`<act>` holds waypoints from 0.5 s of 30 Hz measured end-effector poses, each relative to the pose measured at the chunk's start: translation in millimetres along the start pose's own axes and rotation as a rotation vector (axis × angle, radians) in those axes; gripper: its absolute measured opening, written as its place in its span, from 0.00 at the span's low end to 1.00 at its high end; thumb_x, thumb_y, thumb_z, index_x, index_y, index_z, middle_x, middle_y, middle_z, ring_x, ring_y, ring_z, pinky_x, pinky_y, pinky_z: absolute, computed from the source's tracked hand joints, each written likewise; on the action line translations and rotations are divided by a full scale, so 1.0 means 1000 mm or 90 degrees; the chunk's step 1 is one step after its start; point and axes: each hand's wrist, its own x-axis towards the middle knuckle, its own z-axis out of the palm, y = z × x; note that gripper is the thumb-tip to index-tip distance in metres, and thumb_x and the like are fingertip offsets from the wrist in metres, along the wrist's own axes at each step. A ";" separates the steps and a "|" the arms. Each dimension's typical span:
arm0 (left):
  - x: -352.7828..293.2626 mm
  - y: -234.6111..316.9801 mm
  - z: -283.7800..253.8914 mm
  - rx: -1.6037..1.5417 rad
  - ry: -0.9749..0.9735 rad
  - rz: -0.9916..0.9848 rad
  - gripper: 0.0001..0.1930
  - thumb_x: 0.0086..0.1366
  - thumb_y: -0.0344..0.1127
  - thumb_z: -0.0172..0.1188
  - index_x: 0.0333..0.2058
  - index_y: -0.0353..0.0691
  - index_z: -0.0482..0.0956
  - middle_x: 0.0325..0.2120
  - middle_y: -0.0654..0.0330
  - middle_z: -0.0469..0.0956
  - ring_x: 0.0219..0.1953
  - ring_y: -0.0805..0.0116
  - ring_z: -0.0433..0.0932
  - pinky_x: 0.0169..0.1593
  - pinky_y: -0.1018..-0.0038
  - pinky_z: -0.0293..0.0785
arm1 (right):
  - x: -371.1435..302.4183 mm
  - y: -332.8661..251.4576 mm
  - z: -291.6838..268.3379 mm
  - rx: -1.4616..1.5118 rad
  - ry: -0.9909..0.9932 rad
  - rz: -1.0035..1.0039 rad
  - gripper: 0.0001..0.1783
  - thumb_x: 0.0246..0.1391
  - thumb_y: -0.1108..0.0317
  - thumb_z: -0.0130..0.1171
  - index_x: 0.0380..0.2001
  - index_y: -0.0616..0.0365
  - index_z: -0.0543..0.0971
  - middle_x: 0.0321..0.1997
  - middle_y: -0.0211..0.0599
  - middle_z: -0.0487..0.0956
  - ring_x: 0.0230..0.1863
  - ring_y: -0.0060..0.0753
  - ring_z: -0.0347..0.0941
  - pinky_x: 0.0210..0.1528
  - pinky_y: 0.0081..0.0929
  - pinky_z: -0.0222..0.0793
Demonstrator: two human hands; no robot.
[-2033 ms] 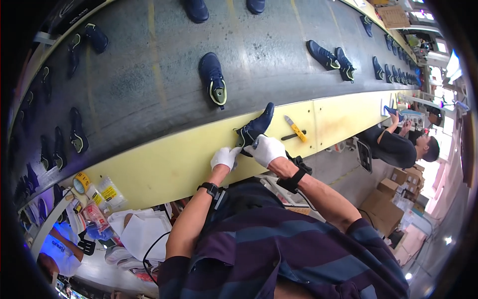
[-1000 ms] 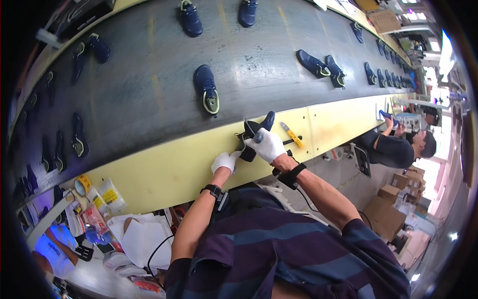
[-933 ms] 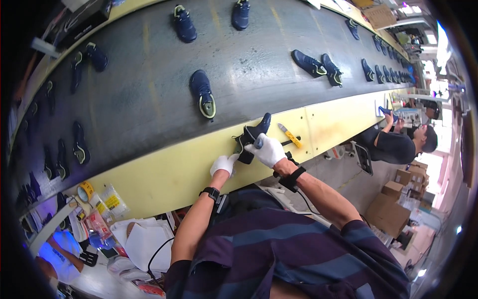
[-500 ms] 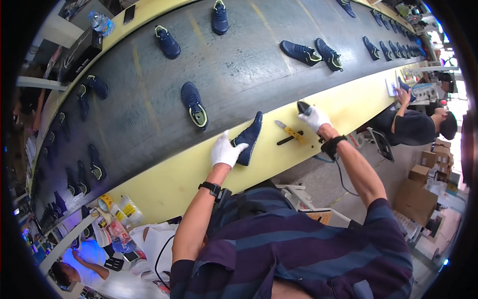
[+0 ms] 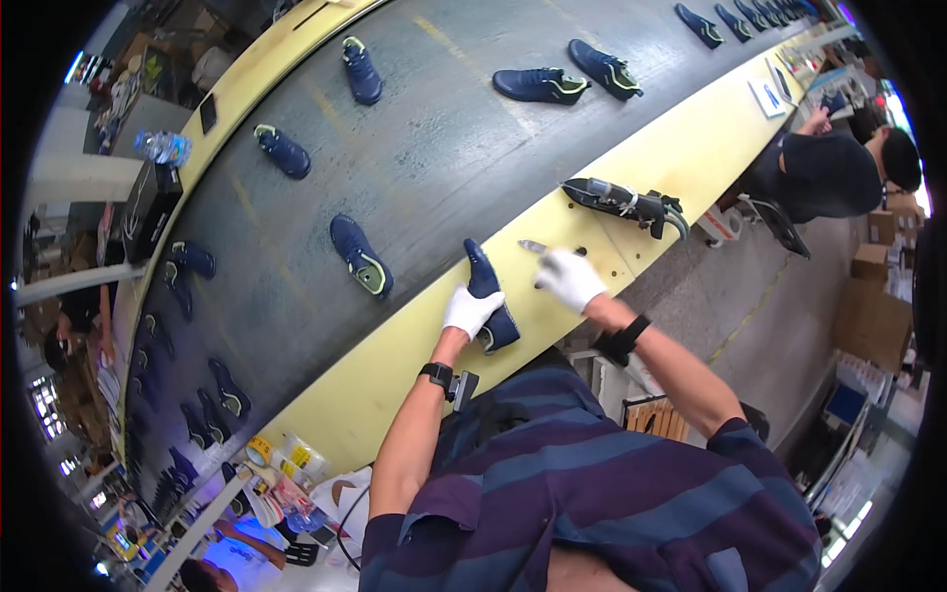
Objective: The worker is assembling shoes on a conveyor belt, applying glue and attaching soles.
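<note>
My left hand [image 5: 473,311], in a white glove, grips a navy shoe [image 5: 482,273] around its middle. The shoe stands tilted over the yellow ledge [image 5: 395,382], its toe pointing away from me. My right hand [image 5: 569,280], also gloved, is blurred over a knife; only the metal blade [image 5: 533,246] shows past the fingers. The hand hides the handle, and its grip cannot be made out. Two dark ends stick out beside that hand. Farther right lies a black elongated tool [image 5: 621,200] with a cord around it and a curved grey-green end.
A dark conveyor belt [image 5: 424,178] beyond the ledge carries several navy shoes, the nearest single shoe [image 5: 360,259] close to my left hand. A person [image 5: 838,173] sits at the ledge on the right. A bottle [image 5: 163,147] stands far left; tape [image 5: 258,450] lies lower left.
My right hand has let go of the black tool, which now lies on the ledge, and has moved left over the knife. The shoe in my left hand has turned, and the view has shifted.
</note>
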 end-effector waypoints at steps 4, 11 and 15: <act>-0.017 0.022 0.003 -0.232 -0.025 -0.017 0.22 0.63 0.45 0.71 0.46 0.31 0.82 0.38 0.59 0.85 0.39 0.70 0.83 0.45 0.71 0.80 | -0.033 -0.033 0.058 0.411 -0.162 0.146 0.47 0.55 0.43 0.69 0.65 0.70 0.70 0.59 0.56 0.79 0.58 0.44 0.79 0.60 0.35 0.75; -0.087 0.088 -0.043 -0.109 0.121 0.125 0.33 0.75 0.63 0.50 0.34 0.31 0.80 0.27 0.47 0.81 0.33 0.55 0.81 0.41 0.61 0.74 | -0.080 -0.119 -0.025 0.544 -0.161 0.095 0.44 0.53 0.50 0.74 0.63 0.68 0.69 0.48 0.43 0.82 0.46 0.28 0.80 0.48 0.28 0.78; -0.137 0.141 -0.072 0.025 0.143 0.150 0.31 0.76 0.58 0.53 0.31 0.31 0.79 0.25 0.48 0.79 0.30 0.60 0.77 0.39 0.63 0.73 | -0.095 -0.144 -0.050 0.606 -0.188 0.091 0.47 0.53 0.49 0.74 0.64 0.71 0.67 0.51 0.47 0.81 0.49 0.32 0.80 0.52 0.29 0.77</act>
